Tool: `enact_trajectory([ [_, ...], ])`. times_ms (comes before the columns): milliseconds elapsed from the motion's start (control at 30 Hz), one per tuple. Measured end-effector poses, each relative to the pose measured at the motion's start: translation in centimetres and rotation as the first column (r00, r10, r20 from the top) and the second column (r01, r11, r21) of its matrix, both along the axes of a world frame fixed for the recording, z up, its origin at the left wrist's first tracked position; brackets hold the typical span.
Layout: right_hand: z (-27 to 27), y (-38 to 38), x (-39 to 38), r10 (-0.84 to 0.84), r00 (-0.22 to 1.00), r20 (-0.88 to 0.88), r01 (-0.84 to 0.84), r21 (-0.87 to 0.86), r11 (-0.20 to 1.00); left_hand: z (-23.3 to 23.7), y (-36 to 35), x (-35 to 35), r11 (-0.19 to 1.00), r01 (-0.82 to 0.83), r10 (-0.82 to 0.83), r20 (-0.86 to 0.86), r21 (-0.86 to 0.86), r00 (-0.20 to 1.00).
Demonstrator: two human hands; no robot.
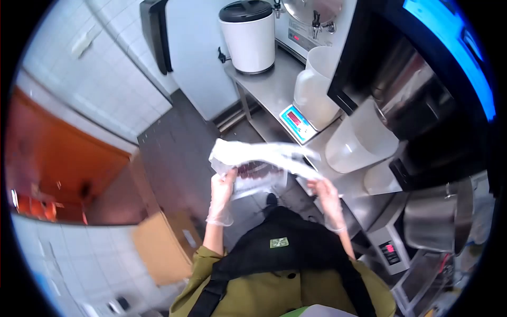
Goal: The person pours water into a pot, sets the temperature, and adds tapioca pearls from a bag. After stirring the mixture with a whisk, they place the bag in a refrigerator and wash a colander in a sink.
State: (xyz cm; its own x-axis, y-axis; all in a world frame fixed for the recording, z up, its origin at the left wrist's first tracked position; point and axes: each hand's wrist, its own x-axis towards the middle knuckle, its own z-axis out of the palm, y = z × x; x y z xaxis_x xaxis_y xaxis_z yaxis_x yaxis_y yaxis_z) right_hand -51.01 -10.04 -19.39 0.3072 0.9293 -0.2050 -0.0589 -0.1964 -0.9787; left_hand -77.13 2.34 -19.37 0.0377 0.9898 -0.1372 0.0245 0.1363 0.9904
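Crumpled white plastic packet with dark reddish contents (pixel 259 161): held up between both gloved hands, left hand (pixel 222 194) gripping its lower edge, right hand (pixel 326 194) pinching its right end. Judged early: contents seemingly still inside, nothing yet emptied onto the steel bench (pixel 269 89) beyond the right hand.

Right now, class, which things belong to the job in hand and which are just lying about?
In hand: plastic bag, held by left hand and right hand.
Lying about: scale, white drum, clear jug, cardboard box, metal pot.
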Motion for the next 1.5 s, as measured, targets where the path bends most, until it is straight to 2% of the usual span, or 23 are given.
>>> enact_trajectory([
  [67,1.7,3.6,-0.9,-0.077,0.996,0.037,0.077,0.006,0.997,0.2,6.2,-0.4,0.995,-0.077,0.084,-0.104,0.071,0.991],
  [133,2.7,7.1,-1.5,-0.063,0.998,-0.028,0.063,-0.018,0.998,0.0,12.7,0.6,0.989,-0.121,0.124,-0.035,0.078,0.992],
  [233,3.5,10.5,-2.8,0.007,1.0,-0.016,-0.007,0.024,1.0,-1.7,21.4,3.5,0.992,-0.093,0.081,0.132,0.084,0.988],
  [333,3.5,12.9,-3.7,-0.11,0.991,0.072,0.112,-0.022,0.993,-5.0,30.4,8.7,0.991,-0.044,0.001,0.319,0.127,0.948],
  [367,3.1,13.3,-4.4,-0.233,0.967,0.105,0.239,-0.048,0.97,-5.3,32.3,10.5,0.992,0.036,-0.084,0.423,0.12,0.902],
  [500,2.1,12.8,-8.2,-0.709,0.702,0.072,0.712,-0.112,0.694,-13.3,38.9,16.7,0.981,0.183,-0.193,0.512,0.07,0.837],
  [533,0.8,12.4,-9.3,-0.773,0.634,0.034,0.771,-0.114,0.627,-14.8,40.3,17.7,0.973,0.232,-0.209,0.526,0.022,0.825],
  [567,1.1,12.7,-10.8,-0.815,0.579,0.02,0.808,-0.146,0.571,-17.9,42.1,18.7,0.953,0.249,-0.129,0.513,-0.172,0.849],
  [700,1.7,15.7,-13.5,-0.878,0.479,-0.005,0.86,-0.197,0.47,-25.8,45.9,19.3,0.929,0.209,-0.103,0.331,-0.306,0.938],
  [800,2.2,17.5,-14.8,-0.892,0.451,-0.019,0.876,-0.183,0.447,-20.5,44.5,17.9,0.95,0.242,-0.185,0.265,-0.2,0.946],
  [900,2.0,18.3,-14.8,-0.882,0.471,-0.02,0.869,-0.163,0.467,-20.2,44.8,17.1,0.962,0.233,-0.26,0.211,0.146,0.942],
  [933,2.2,18.4,-14.9,-0.888,0.459,-0.017,0.876,-0.16,0.455,-20.1,45.3,16.6,0.946,0.254,-0.27,0.054,0.201,0.961],
  [1000,2.8,18.4,-15.0,-0.896,0.445,-0.012,0.885,-0.152,0.441,-20.5,46.0,16.2,0.956,0.229,-0.229,-0.02,0.186,0.973],
  [1100,2.3,17.2,-15.3,-0.92,0.391,-0.009,0.91,-0.147,0.388,-20.7,46.8,16.2,0.96,0.224,-0.233,0.038,0.168,0.972],
  [1133,2.3,16.7,-15.3,-0.923,0.383,-0.031,0.911,-0.149,0.384,-21.2,47.3,15.6,0.946,0.284,-0.277,-0.063,0.155,0.959],
  [1167,2.1,16.2,-15.5,-0.93,0.362,-0.055,0.919,-0.146,0.366,-17.2,45.3,15.6,0.965,0.261,-0.261,-0.028,-0.021,0.965],
  [1200,2.0,15.5,-15.6,-0.941,0.33,-0.074,0.931,-0.138,0.337,-13.3,42.7,15.7,0.966,0.235,-0.219,0.146,-0.104,0.965],
  [1233,2.0,14.9,-15.7,-0.946,0.311,-0.092,0.941,-0.111,0.32,-17.7,44.6,15.2,0.924,0.378,-0.381,0.213,0.059,0.9],
  [1267,1.9,14.2,-15.8,-0.948,0.297,-0.112,0.948,-0.085,0.307,-17.5,44.1,15.1,0.919,0.359,-0.381,0.137,0.164,0.914],
  [1300,1.8,13.5,-16.0,-0.947,0.293,-0.131,0.951,-0.064,0.303,-17.9,44.3,15.4,0.953,0.271,-0.283,0.082,0.137,0.956],
  [1400,1.0,10.0,-15.6,-0.946,0.293,-0.138,0.951,-0.062,0.303,-15.7,42.1,15.5,0.944,0.016,0.009,-0.075,0.329,0.997],
  [1467,1.1,6.9,-15.1,-0.954,0.251,-0.162,0.963,-0.058,0.263,-13.6,39.7,14.9,0.872,0.075,0.055,-0.248,0.484,0.967],
  [1500,1.3,4.9,-14.7,-0.958,0.241,-0.153,0.967,-0.048,0.25,-12.9,37.7,15.2,0.775,0.041,0.154,-0.25,0.631,0.956],
])
